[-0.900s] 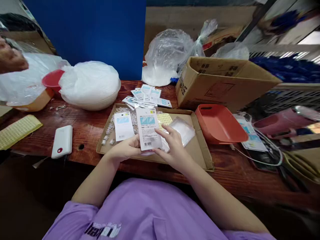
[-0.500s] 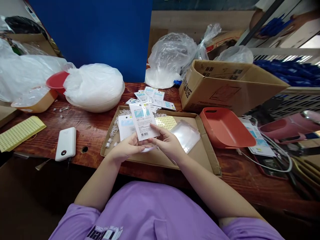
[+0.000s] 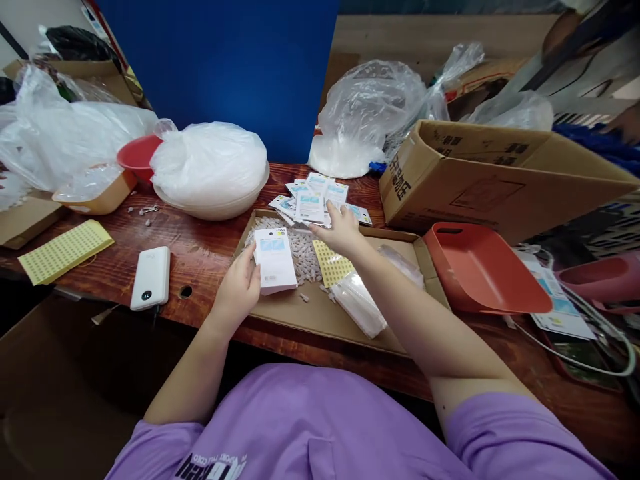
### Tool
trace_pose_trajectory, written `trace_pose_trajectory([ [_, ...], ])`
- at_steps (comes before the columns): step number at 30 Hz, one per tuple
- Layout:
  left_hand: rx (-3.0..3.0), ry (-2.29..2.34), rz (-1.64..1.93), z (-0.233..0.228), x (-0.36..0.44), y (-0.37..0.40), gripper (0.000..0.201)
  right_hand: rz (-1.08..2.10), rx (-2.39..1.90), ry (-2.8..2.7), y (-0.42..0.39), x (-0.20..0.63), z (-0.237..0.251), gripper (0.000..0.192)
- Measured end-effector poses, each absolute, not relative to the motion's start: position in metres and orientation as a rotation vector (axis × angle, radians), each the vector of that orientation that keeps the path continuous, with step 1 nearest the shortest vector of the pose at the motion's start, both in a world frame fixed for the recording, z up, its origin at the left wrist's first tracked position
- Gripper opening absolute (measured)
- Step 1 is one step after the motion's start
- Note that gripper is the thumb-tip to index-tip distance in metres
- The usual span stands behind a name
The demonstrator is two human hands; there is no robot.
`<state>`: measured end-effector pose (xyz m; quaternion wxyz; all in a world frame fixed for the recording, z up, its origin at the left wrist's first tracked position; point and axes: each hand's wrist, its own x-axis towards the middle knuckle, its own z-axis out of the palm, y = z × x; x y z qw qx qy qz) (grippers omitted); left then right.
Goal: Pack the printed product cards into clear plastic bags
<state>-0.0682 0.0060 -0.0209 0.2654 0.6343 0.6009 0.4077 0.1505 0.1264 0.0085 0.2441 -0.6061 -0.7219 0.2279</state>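
My left hand (image 3: 239, 288) rests at the near left of the shallow cardboard tray (image 3: 320, 319), fingers curled around the edge of a stack of white printed cards (image 3: 274, 261) that lies in the tray; the thumb presses on the stack's left side. My right hand (image 3: 339, 230) is stretched forward over the tray's far rim, palm down, fingers loosely spread and flat, with the fingertips on the pile of bagged cards (image 3: 313, 199) lying on the wooden table (image 3: 200, 250) just beyond the tray. I cannot tell whether that hand pinches the top packet or only touches it.

Between my hands, inside the tray, lies a heap of small white pieces (image 3: 303, 248), and just right of it a yellow sticker sheet (image 3: 332, 263). Under my right forearm a bundle of clear sleeves (image 3: 359, 306) lies on the tray floor.

To the left of the tray a white power bank (image 3: 151, 277) lies flat on the table, and farther left another yellow sheet (image 3: 65, 250). Behind the tray stands a white bowl (image 3: 213, 209) filled with a bulging plastic bag, a red bowl (image 3: 136, 155) beside it. To the right an orange plastic scoop tray (image 3: 483, 273) sits near the tray, with a big open carton (image 3: 500, 180) behind it
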Motion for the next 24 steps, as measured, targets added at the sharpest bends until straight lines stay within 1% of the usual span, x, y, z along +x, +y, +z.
trace_pose_trajectory([
  [2, 1.826, 1.767, 0.949, -0.027, -0.078, 0.006, 0.05, 0.426, -1.441, -2.329, 0.106, 0.139, 0.004, 0.074],
  [4, 1.906, 1.796, 0.809, -0.036, -0.083, 0.008, 0.05, 0.33, -1.039, -2.695, 0.079, 0.125, -0.006, 0.076],
  [5, 1.95, 1.783, 0.765, -0.04, -0.084, 0.009, 0.051, 0.239, -0.9, -2.801, 0.067, 0.118, -0.011, 0.072],
  [8, 2.097, 1.726, 0.744, -0.052, -0.084, 0.011, 0.049, -0.093, -0.814, -2.866, 0.041, 0.105, -0.026, 0.043],
  [10, 2.168, 1.718, 0.762, -0.055, -0.082, 0.011, 0.047, -0.258, -0.794, -2.843, 0.033, 0.104, -0.031, 0.038],
  [12, 2.205, 1.725, 0.765, -0.054, -0.081, 0.01, 0.046, -0.349, -0.724, -2.821, 0.03, 0.107, -0.034, 0.036],
  [16, 2.238, 1.725, 0.759, -0.053, -0.081, 0.007, 0.046, -0.36, -0.634, -2.757, 0.03, 0.117, -0.037, 0.03],
  [24, 2.369, 1.703, 0.735, -0.052, -0.084, 0.01, 0.048, -0.231, -0.559, -2.747, 0.034, 0.12, -0.041, 0.029],
])
